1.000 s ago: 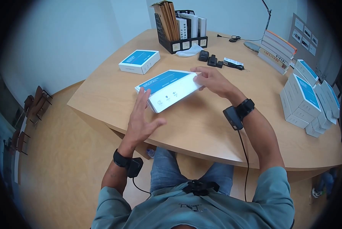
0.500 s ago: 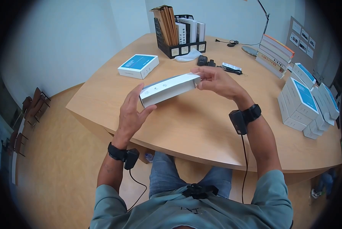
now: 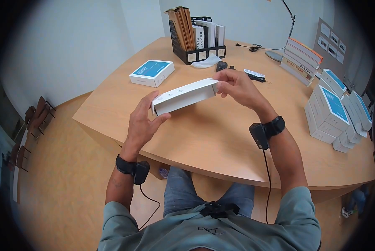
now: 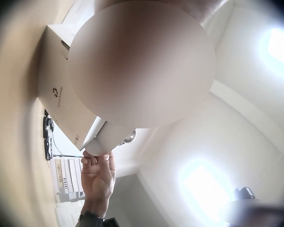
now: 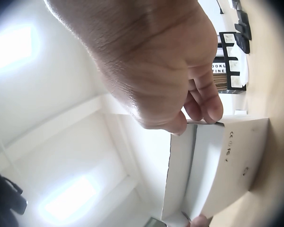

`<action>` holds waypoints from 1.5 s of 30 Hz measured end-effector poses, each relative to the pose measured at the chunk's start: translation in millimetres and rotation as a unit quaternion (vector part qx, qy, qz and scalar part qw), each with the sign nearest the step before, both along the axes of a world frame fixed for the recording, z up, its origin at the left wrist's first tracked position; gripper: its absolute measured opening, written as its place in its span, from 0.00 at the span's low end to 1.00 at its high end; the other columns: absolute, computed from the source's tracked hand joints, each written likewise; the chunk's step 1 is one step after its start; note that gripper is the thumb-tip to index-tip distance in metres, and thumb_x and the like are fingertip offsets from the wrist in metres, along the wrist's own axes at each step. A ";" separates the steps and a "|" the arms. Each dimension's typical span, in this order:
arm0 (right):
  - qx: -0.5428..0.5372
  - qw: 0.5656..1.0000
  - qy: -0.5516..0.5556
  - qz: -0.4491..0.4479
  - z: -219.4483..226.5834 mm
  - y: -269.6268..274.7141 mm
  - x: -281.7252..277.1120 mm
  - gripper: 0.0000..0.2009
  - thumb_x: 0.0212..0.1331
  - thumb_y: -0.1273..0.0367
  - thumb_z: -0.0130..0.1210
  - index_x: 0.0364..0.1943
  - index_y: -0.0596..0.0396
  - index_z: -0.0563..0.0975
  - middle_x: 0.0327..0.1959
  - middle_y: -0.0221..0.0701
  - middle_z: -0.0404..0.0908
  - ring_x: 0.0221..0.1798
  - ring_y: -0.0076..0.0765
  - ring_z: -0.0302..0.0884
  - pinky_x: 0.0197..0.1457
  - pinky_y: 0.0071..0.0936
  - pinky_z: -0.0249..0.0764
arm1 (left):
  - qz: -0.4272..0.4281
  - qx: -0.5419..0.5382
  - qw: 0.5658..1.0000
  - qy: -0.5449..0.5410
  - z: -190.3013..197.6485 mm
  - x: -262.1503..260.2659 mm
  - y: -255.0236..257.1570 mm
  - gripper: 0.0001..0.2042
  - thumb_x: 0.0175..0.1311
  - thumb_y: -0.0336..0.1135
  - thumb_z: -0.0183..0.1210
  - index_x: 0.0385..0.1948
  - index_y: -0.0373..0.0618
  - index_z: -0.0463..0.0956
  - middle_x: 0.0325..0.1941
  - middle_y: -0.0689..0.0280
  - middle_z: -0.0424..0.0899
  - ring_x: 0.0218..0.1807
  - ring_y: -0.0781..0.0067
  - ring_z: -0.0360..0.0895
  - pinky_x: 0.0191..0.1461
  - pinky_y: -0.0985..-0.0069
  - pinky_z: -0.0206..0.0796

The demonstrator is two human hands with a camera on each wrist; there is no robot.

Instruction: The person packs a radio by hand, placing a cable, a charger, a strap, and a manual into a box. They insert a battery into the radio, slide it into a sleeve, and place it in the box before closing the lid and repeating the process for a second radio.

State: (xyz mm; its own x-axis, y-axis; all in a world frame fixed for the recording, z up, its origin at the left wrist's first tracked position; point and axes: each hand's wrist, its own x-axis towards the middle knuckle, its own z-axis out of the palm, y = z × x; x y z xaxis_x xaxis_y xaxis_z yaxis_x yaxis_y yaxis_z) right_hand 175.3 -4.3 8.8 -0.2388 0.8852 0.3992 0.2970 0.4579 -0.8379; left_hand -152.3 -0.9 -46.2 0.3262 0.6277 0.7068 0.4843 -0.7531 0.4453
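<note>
Both hands hold a white box (image 3: 185,97) tilted above the desk, its long open side facing the person. The left hand (image 3: 142,123) grips its left end, thumb at the lower edge and fingers behind. At the right end, the right hand (image 3: 240,90) pinches the corner between thumb and fingers. In the right wrist view, the right hand (image 5: 156,66) has its fingertips on the rim of the open box (image 5: 241,161). The left wrist view shows the box's printed underside (image 4: 61,94); a blurred oval hides much there.
A closed blue-and-white box (image 3: 152,73) lies at the back left. Behind stands a black file rack (image 3: 200,54) with folders and books. Chargers and cables (image 3: 254,75) lie near it. Stacked books (image 3: 300,62) and several white boxes (image 3: 327,111) stand at the right.
The box has tipped from showing its blue top to showing its open side. Its left end moved slightly left with the left hand; the right hand's fingers shifted at the right corner.
</note>
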 end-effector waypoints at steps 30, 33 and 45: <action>0.337 0.865 -0.349 0.125 40.8 -0.9 -119.3 0.17 0.55 0.72 0.63 0.50 0.42 0.80 0.60 0.34 0.78 0.55 0.48 0.79 0.51 0.39 0.79 | -0.024 -0.030 0.998 -0.052 15.2 9.1 11.1 0.47 0.47 0.35 0.79 0.69 0.49 0.55 0.58 0.54 0.82 0.61 0.54 0.79 0.64 0.61 0.72; 0.303 0.876 -0.363 0.098 46.8 -1.1 -122.4 0.15 0.55 0.72 0.61 0.47 0.42 0.81 0.56 0.32 0.80 0.49 0.46 0.81 0.48 0.38 0.79 | -0.031 -0.047 0.997 -0.057 16.4 9.3 10.4 0.48 0.47 0.36 0.79 0.69 0.48 0.55 0.57 0.54 0.82 0.61 0.55 0.80 0.63 0.61 0.72; 0.281 0.871 -0.383 0.128 57.2 -1.3 -129.3 0.14 0.56 0.74 0.58 0.46 0.45 0.83 0.54 0.36 0.79 0.47 0.47 0.80 0.49 0.40 0.78 | -0.008 -0.033 0.999 -0.016 16.7 3.2 11.5 0.50 0.46 0.38 0.80 0.70 0.46 0.54 0.54 0.53 0.84 0.59 0.52 0.81 0.61 0.60 0.74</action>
